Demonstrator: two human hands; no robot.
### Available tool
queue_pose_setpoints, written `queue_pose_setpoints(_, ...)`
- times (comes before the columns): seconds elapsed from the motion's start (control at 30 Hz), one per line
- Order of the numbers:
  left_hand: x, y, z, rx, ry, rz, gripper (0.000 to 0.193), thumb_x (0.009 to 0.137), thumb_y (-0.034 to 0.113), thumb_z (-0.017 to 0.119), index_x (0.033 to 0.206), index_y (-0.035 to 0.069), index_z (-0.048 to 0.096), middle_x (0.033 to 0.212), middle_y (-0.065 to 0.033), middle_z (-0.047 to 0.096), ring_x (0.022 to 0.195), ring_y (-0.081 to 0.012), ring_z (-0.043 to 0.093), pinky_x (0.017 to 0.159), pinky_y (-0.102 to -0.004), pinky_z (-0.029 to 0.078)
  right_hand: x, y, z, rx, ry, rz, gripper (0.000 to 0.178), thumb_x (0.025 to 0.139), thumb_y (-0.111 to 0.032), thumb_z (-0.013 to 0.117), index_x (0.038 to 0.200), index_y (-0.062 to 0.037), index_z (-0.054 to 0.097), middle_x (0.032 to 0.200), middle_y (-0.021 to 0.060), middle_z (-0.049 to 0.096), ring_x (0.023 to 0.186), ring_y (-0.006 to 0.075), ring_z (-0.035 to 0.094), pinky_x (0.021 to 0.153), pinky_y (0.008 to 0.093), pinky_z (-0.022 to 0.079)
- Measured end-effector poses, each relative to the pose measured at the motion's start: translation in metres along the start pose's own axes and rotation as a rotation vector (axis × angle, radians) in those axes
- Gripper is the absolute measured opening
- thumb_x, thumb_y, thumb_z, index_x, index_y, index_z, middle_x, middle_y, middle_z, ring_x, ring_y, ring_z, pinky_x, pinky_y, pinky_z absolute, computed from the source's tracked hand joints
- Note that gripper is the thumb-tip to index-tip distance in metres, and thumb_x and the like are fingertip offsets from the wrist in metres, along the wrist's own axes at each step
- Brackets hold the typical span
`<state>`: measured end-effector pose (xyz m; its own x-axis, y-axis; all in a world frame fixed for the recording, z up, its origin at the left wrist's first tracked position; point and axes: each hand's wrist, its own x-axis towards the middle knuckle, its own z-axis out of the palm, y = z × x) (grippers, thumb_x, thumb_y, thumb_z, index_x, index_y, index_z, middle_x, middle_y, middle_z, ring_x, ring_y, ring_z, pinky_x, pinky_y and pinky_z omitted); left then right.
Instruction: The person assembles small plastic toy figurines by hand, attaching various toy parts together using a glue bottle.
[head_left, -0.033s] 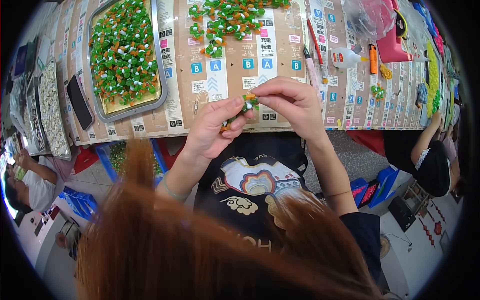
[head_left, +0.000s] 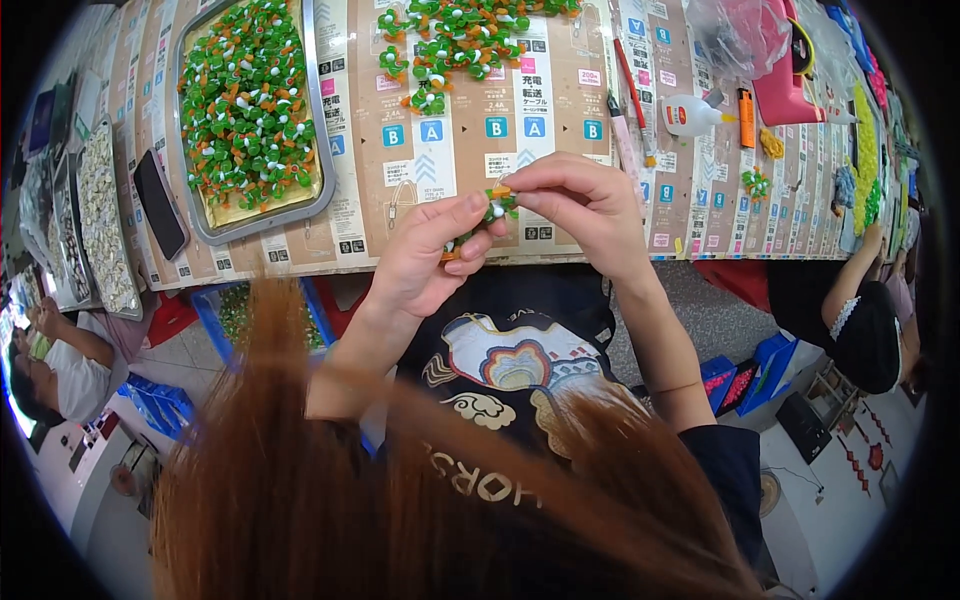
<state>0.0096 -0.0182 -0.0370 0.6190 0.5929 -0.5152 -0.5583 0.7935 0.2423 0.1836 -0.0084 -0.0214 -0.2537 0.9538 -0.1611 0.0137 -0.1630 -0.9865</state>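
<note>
Over the table's near edge my left hand (head_left: 425, 250) is closed around small green, white and orange plastic pieces (head_left: 497, 209), mostly hidden by its fingers. Thumb and forefinger of my right hand (head_left: 595, 210) pinch an orange tip at the upper end of what the left hand holds. The two hands nearly meet. Similar pieces (head_left: 245, 110) fill a metal tray (head_left: 319, 110) to the left, and a loose pile of them (head_left: 460, 45) lies beyond my hands.
A black phone (head_left: 161, 205) lies left of the tray. To the right are a red pen (head_left: 627, 70), a white glue bottle (head_left: 688, 115), an orange lighter (head_left: 746, 118) and a pink tool (head_left: 785, 95). People sit at the left (head_left: 85, 370) and right (head_left: 850, 330). Long hair covers the lower view.
Hair has swung across the lower view, over my left forearm and the shirt front. Both hands and the pieces they hold look unmoved.
</note>
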Motion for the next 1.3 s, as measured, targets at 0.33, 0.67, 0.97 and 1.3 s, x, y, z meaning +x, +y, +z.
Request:
queue_pose_setpoints(0.33,0.003,0.001,0.004,-0.053,0.075,-0.065,0.023,0.084,0.021,0.046,0.087,-0.001,0.051,0.074,-0.0057,0.053,0.048,-0.0018,0.036,0.036,-0.0113,0.027,0.0,-0.003,0.0,0.018,0.038,0.042,0.013,0.072,0.0,0.055,0.084,0.0012,0.06,0.077,0.0066,0.059,0.072,0.0104,0.055,0.064,0.0211,0.043)
queue_pose_setpoints(0.67,0.005,0.002,0.002,-0.054,0.062,-0.078,0.022,0.083,0.021,0.046,0.087,-0.001,0.051,0.073,-0.0055,0.053,0.048,-0.0015,0.035,0.036,-0.0114,0.027,0.0,-0.005,0.001,-0.015,0.056,0.052,0.013,0.073,-0.001,0.055,0.084,0.0024,0.06,0.077,0.0061,0.059,0.073,0.0098,0.054,0.065,0.021,0.043)
queue_pose_setpoints(0.97,0.005,0.006,0.005,-0.018,0.122,-0.077,0.023,0.083,0.023,0.047,0.085,0.0,0.051,0.071,-0.0048,0.053,0.048,-0.0026,0.037,0.035,-0.0123,0.026,0.002,-0.004,0.0,0.097,0.022,0.145,0.014,0.075,-0.008,0.055,0.084,0.0031,0.058,0.076,0.0044,0.058,0.071,0.0077,0.053,0.065,0.02,0.042)
queue_pose_setpoints(1.3,-0.002,0.015,0.017,0.711,0.305,0.227,0.027,0.082,0.029,0.049,0.078,0.004,0.059,0.057,0.002,0.047,0.048,-0.0019,0.038,0.04,-0.0149,0.028,0.0,-0.001,0.006,0.567,-0.142,0.486,0.019,0.081,-0.018,0.051,0.088,-0.0003,0.051,0.072,0.0054,0.056,0.059,0.0092,0.055,0.054,0.0202,0.045)
